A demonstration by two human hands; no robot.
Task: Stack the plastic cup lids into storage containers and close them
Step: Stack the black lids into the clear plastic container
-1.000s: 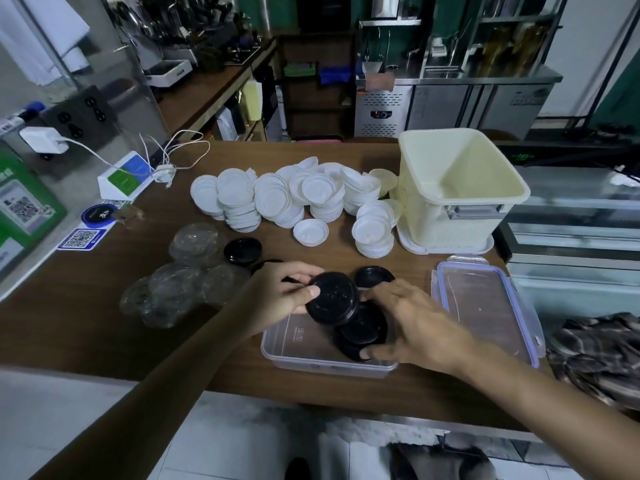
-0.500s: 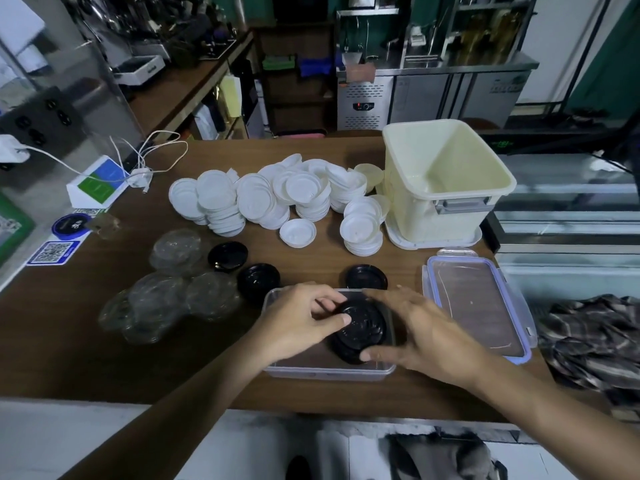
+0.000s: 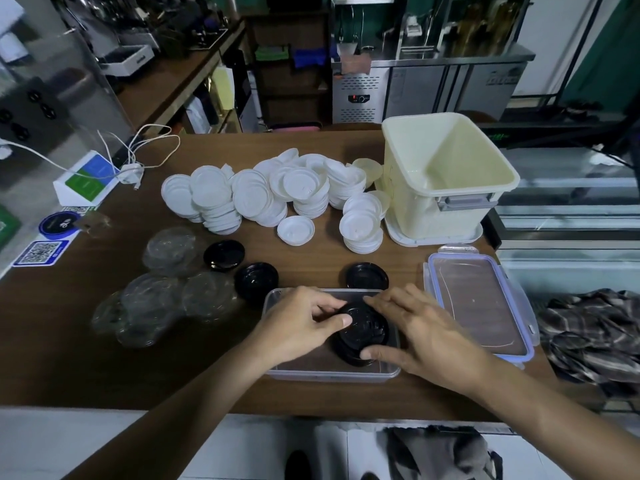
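Inside the clear container (image 3: 332, 374), the left hand (image 3: 298, 327) pinches and the right hand (image 3: 426, 341) cups the black lid stack (image 3: 367, 325). Risk: uneven release may tilt the stack, so lids slide apart and obstruct closing.

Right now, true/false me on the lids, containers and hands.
1. The left hand and right hand both hold the black lid stack inside the clear container. True.
2. The cream bin is full of lids. False: none show inside; the white lids lie piled on the table.
3. The blue-rimmed lid is snapped onto the clear container. False: it lies on the table to its right.
4. Three loose black lids lie on the table. True.
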